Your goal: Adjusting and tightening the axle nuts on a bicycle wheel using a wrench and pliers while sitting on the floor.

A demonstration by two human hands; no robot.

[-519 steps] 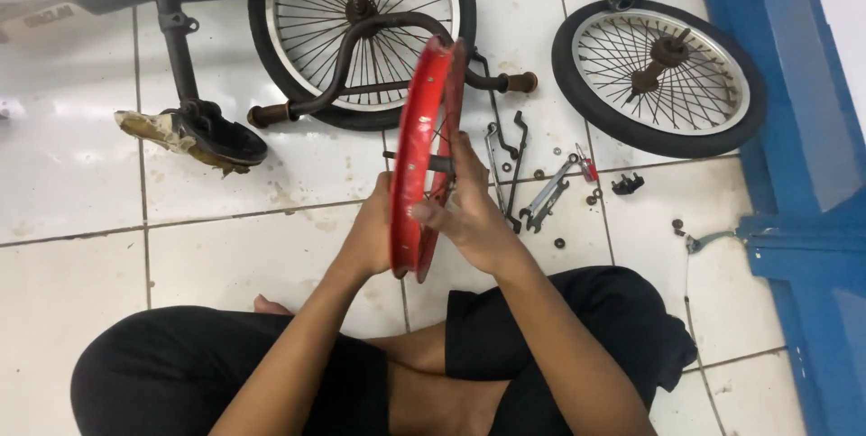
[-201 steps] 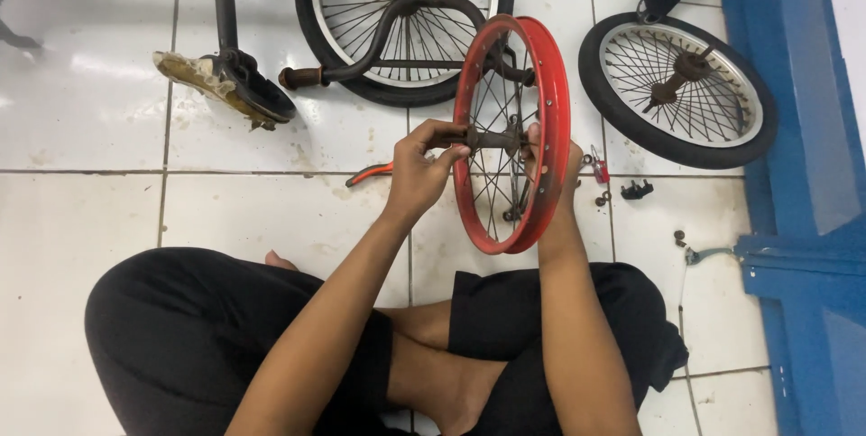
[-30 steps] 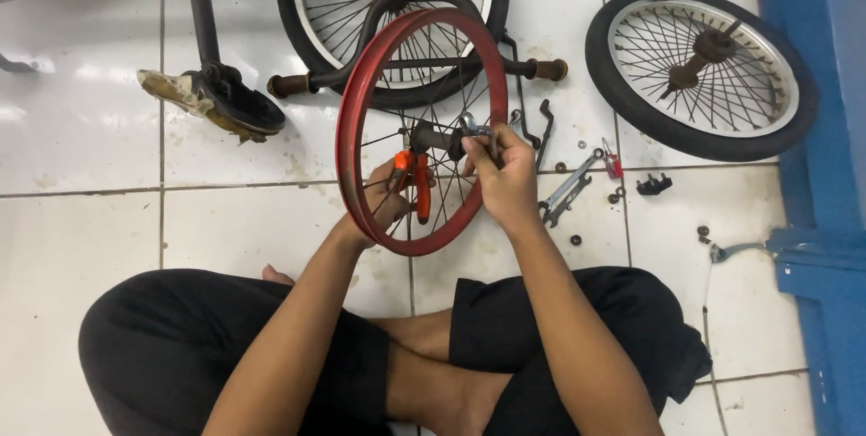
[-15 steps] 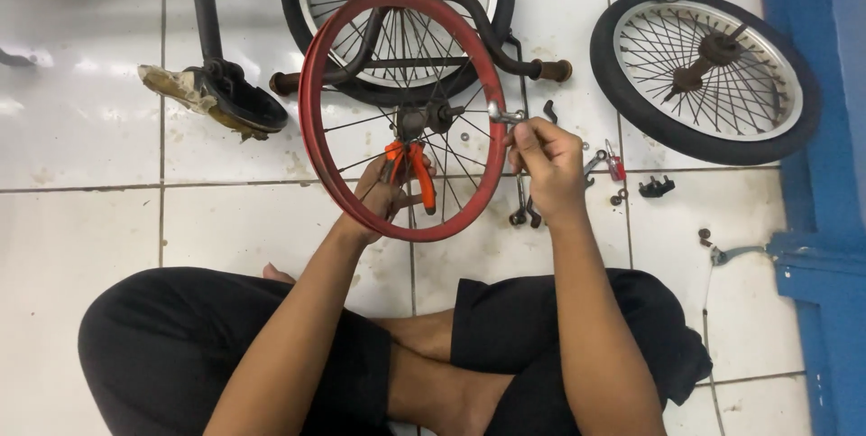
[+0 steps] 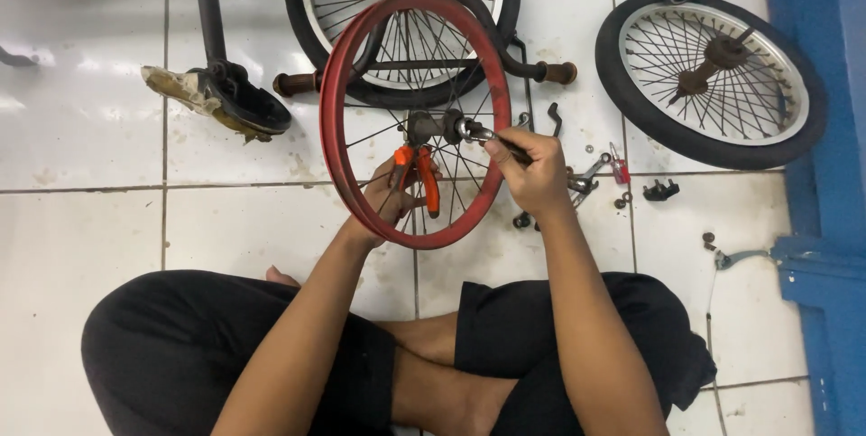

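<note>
A bare red wheel rim with black spokes stands tilted in front of me over my crossed legs. Behind the spokes, my left hand grips orange-handled pliers whose jaws bite the hub axle. To the right of the rim, my right hand holds a metal wrench set on the other end of the same axle.
An upside-down black bicycle with a worn saddle, handlebar grips and a fitted wheel lies behind. A loose tyred wheel lies at the right by a blue frame. Small nuts, a spanner and parts are scattered on the white tiles.
The rim has turned to face me more. My left hand has brought the pliers up onto the axle, and my right hand has set the wrench against its other end.
</note>
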